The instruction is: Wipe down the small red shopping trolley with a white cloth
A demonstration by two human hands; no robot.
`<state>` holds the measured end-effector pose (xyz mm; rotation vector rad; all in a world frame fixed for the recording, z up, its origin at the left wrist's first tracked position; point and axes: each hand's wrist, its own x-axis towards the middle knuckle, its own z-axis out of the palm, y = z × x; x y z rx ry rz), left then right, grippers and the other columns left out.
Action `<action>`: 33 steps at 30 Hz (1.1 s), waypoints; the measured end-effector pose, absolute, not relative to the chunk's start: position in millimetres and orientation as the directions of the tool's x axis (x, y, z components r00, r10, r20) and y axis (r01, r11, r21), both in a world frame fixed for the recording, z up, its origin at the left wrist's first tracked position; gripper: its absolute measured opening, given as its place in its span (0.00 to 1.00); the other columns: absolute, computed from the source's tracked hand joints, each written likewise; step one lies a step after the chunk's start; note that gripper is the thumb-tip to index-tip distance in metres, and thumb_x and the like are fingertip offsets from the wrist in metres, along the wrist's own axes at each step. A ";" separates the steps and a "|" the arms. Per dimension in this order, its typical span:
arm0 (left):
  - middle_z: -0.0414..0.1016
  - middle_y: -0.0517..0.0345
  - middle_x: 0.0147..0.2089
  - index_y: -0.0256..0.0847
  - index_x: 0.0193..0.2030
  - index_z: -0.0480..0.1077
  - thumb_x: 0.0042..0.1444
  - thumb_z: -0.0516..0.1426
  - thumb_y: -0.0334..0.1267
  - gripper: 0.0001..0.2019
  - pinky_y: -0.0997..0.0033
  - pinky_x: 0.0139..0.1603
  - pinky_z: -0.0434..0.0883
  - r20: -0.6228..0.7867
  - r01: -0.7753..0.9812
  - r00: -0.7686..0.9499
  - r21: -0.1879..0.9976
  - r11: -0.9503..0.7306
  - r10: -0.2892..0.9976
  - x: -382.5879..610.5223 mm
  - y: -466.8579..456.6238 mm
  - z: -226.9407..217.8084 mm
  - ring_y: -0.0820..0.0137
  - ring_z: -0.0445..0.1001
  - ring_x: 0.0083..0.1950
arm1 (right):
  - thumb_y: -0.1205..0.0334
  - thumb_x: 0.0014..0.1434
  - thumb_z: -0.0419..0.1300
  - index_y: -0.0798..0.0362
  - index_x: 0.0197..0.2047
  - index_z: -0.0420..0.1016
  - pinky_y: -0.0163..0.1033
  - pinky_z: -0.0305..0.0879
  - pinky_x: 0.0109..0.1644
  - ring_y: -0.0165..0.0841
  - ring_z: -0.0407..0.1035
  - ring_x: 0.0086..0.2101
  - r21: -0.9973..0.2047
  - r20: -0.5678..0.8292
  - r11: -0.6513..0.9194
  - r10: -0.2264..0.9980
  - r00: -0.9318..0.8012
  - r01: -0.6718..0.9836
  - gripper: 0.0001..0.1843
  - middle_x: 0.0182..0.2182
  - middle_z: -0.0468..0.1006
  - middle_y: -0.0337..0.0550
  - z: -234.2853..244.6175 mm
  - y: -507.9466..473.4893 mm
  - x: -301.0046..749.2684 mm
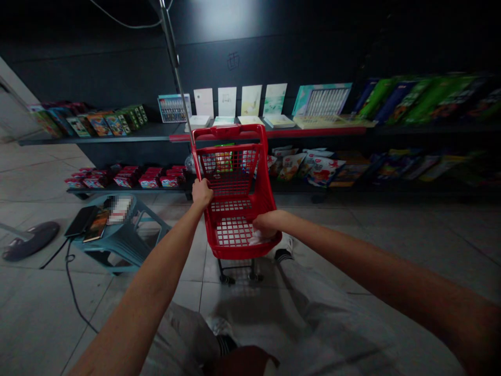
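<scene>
A small red wire shopping cart [235, 172] on wheels stands on the tiled floor in front of me. My left hand [202, 192] grips the cart's left rim. My right hand [266, 225] presses a white cloth [256, 239] against the inside of the cart's near right edge. My knees in grey trousers show below, so I sit low before the cart.
Dark shelves [117, 137] behind the cart carry packets, boxes and booklets. A teal plastic stool [125, 232] with notebooks stands at left, beside a fan base [29, 239] and a black cable [72, 284]. A metal pole [174, 57] rises behind the cart.
</scene>
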<state>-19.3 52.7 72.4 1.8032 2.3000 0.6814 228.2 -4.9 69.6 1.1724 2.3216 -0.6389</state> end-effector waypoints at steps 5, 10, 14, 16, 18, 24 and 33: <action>0.71 0.41 0.59 0.40 0.56 0.76 0.59 0.55 0.27 0.19 0.61 0.60 0.69 0.172 0.898 -0.260 0.405 0.173 0.950 -18.0 51.7 73.4 0.56 0.73 0.59 | 0.73 0.49 0.67 0.54 0.45 0.84 0.44 0.67 0.49 0.44 0.78 0.42 -0.017 -0.522 0.689 0.612 -0.594 0.724 0.18 0.40 0.84 0.53 95.5 -21.4 251.1; 0.72 0.41 0.57 0.41 0.55 0.77 0.60 0.54 0.27 0.19 0.62 0.59 0.70 0.180 0.911 -0.248 0.376 0.166 0.952 -18.6 51.4 74.2 0.57 0.74 0.57 | 0.67 0.54 0.66 0.55 0.37 0.85 0.49 0.56 0.56 0.45 0.74 0.47 0.182 -0.316 0.844 0.536 -0.783 0.505 0.08 0.38 0.83 0.56 102.5 -33.7 262.6; 0.73 0.43 0.54 0.43 0.54 0.77 0.58 0.56 0.28 0.18 0.63 0.57 0.70 0.178 0.923 -0.223 0.354 0.149 0.958 -21.4 51.6 75.4 0.58 0.75 0.56 | 0.64 0.58 0.63 0.55 0.40 0.85 0.49 0.53 0.54 0.46 0.72 0.48 0.233 -0.300 0.847 0.530 -0.793 0.478 0.09 0.38 0.83 0.56 99.5 -29.3 263.8; 0.73 0.44 0.54 0.44 0.54 0.78 0.58 0.57 0.28 0.19 0.64 0.57 0.70 0.182 0.926 -0.221 0.347 0.147 0.958 -22.8 51.5 75.9 0.58 0.75 0.56 | 0.64 0.59 0.62 0.55 0.41 0.85 0.48 0.52 0.54 0.45 0.71 0.49 0.246 -0.295 0.841 0.539 -0.789 0.482 0.10 0.39 0.83 0.56 97.3 -23.2 262.6; 0.74 0.45 0.54 0.45 0.54 0.78 0.58 0.57 0.28 0.19 0.64 0.57 0.70 0.188 0.926 -0.220 0.348 0.145 0.957 -24.5 51.2 76.5 0.59 0.75 0.55 | 0.64 0.60 0.62 0.55 0.41 0.85 0.47 0.51 0.53 0.44 0.71 0.49 0.244 -0.287 0.834 0.549 -0.785 0.494 0.10 0.40 0.83 0.56 96.0 -16.2 260.0; 0.76 0.48 0.52 0.48 0.53 0.80 0.57 0.57 0.27 0.20 0.67 0.57 0.70 0.166 0.931 -0.175 0.347 0.109 0.970 -36.7 50.9 78.9 0.61 0.76 0.54 | 0.65 0.62 0.60 0.56 0.41 0.84 0.45 0.53 0.52 0.45 0.70 0.50 0.254 -0.243 0.808 0.585 -0.773 0.532 0.11 0.41 0.83 0.58 101.1 -0.3 245.9; 0.78 0.52 0.49 0.49 0.52 0.81 0.55 0.56 0.25 0.23 0.67 0.57 0.72 0.188 0.949 -0.068 0.315 0.006 0.980 -72.7 54.4 75.8 0.62 0.77 0.51 | 0.63 0.63 0.59 0.57 0.44 0.84 0.44 0.59 0.53 0.45 0.75 0.48 0.281 -0.122 0.696 0.709 -0.695 0.661 0.13 0.44 0.82 0.61 113.0 35.4 224.7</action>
